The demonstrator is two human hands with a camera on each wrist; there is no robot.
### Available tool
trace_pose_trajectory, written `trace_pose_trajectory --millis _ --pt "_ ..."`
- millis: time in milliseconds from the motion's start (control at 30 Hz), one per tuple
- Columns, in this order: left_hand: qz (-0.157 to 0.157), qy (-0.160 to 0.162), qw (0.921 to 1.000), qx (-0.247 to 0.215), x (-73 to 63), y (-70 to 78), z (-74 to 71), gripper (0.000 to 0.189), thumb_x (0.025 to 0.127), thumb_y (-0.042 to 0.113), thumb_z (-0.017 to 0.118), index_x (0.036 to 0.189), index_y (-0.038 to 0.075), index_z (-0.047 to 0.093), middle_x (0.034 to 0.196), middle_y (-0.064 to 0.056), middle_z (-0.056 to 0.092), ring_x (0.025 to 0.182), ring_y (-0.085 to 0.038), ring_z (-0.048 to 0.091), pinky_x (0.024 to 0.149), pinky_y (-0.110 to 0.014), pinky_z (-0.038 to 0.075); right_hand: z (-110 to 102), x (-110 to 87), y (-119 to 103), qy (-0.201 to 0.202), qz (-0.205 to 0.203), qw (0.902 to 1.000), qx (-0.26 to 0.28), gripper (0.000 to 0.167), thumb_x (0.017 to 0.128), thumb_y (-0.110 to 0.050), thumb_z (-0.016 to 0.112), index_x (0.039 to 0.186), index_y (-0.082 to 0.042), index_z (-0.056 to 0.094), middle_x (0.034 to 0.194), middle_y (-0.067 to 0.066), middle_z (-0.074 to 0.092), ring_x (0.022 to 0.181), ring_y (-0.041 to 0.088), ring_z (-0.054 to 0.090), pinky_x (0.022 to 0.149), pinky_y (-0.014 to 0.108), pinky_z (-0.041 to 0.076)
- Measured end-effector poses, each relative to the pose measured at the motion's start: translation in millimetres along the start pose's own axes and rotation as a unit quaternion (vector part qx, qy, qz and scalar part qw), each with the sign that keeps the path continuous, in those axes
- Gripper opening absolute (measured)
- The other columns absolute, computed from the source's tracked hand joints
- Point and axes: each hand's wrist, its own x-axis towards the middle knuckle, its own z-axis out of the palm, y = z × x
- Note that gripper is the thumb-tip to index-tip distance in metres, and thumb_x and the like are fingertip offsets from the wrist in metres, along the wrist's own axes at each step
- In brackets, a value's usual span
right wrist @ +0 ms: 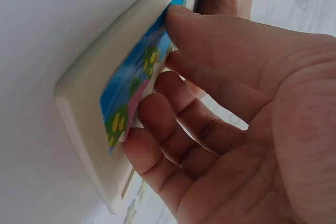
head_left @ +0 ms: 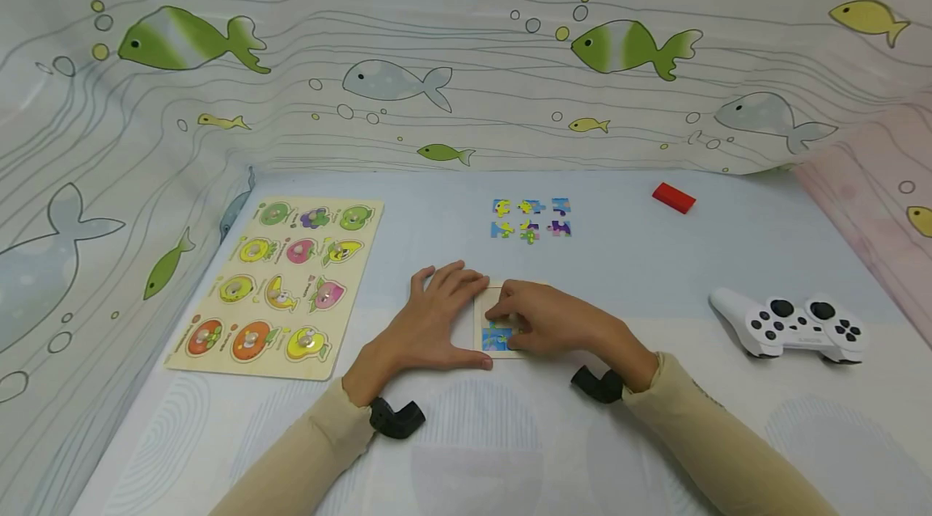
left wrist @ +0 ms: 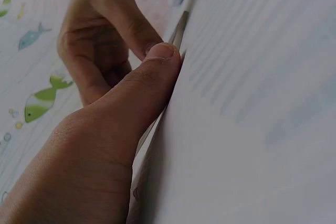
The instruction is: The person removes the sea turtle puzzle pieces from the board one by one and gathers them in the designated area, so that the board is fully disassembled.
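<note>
A small wooden puzzle tray (head_left: pixel 480 297) lies flat in front of me, with joined puzzle pieces (head_left: pixel 497 339) along its near side. My left hand (head_left: pixel 434 320) is spread at its left, fingertips by the far corner and thumb by the near edge; in the left wrist view the thumb (left wrist: pixel 152 69) rests against that edge. My right hand (head_left: pixel 557 318) arches over the tray with bent fingers. In the right wrist view its thumb and fingertips meet opposite sides of a puzzle piece (right wrist: pixel 122 90) within the row. The palm hides the tray's right part.
Several loose puzzle pieces (head_left: pixel 530 207) lie in two rows beyond the tray. A wooden fruit peg board (head_left: pixel 336 332) is at the left. To the right sit a white game controller (head_left: pixel 790 326) and, farther back, a red block (head_left: pixel 674 198). Fish-patterned cloth (head_left: pixel 502 39) rises behind.
</note>
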Motion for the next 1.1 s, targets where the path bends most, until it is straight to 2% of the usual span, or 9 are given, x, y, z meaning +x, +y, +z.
trace_pose_trajectory --millis 200,333,700,1100 --pt "-0.009 -0.006 0.9999 0.004 -0.4 0.2 0.0 0.11 0.069 0.081 0.071 0.154 0.017 0.044 0.152 -0.001 0.044 0.153 -0.026 0.026 0.118 -0.059 0.016 0.5 1.0 -3.8 -0.003 -0.005 0.9998 -0.019 0.037 0.087 -0.008 0.075 0.124 -0.01 0.073 0.097 -0.001 0.062 0.069 0.006 0.048 0.067 0.023 0.043" --pt "-0.016 -0.013 0.9998 0.003 -0.7 0.4 0.1 0.11 0.069 0.081 0.071 0.155 0.018 0.043 0.152 0.0 0.044 0.153 -0.025 0.025 0.118 -0.059 0.015 1.3 1.4 -4.8 -0.003 -0.007 0.9996 -0.026 0.035 0.087 -0.008 0.075 0.122 -0.01 0.074 0.101 -0.001 0.064 0.071 0.006 0.049 0.07 0.023 0.044" --pt "-0.023 -0.014 0.9996 -0.002 -0.4 1.3 0.2 0.109 0.069 0.083 0.07 0.155 0.02 0.044 0.149 0.002 0.045 0.152 -0.023 0.025 0.118 -0.058 0.014 0.5 -0.3 -1.6 0.001 -0.016 0.9998 0.014 0.029 0.087 -0.009 0.073 0.116 -0.01 0.07 0.103 0.0 0.062 0.081 0.009 0.052 0.077 0.025 0.046" --pt "-0.02 -0.01 0.9997 -0.004 0.1 1.7 -0.2 0.108 0.069 0.082 0.069 0.154 0.02 0.045 0.149 0.002 0.045 0.153 -0.024 0.024 0.118 -0.057 0.013 2.6 2.3 4.7 0.004 -0.03 0.9994 0.018 0.03 0.084 -0.008 0.071 0.113 -0.01 0.065 0.101 0.0 0.06 0.082 0.01 0.051 0.077 0.024 0.044"
